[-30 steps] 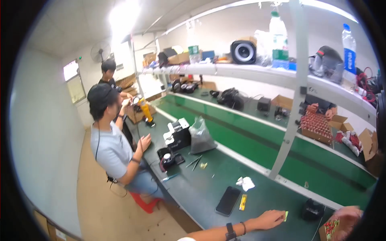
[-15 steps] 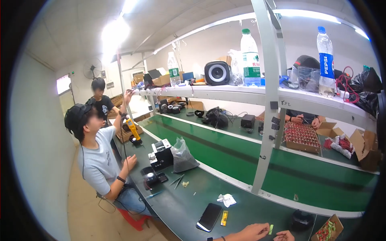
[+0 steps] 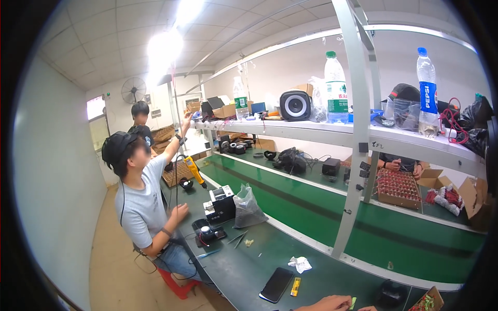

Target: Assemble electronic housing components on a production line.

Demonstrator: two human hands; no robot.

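Mostly cropped right hand (image 3: 368,308), left hand (image 3: 333,302) beside green piece (image 3: 353,303), cannot tell either grip.

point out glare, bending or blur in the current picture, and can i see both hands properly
In the head view, the ceiling light burns out to white; in the head view, the shelf curves down toward the right rim; in the head view, the blue-capped bottle looks fairly sharp; in the head view, the lower edge cuts off the left hand and most of the right hand.
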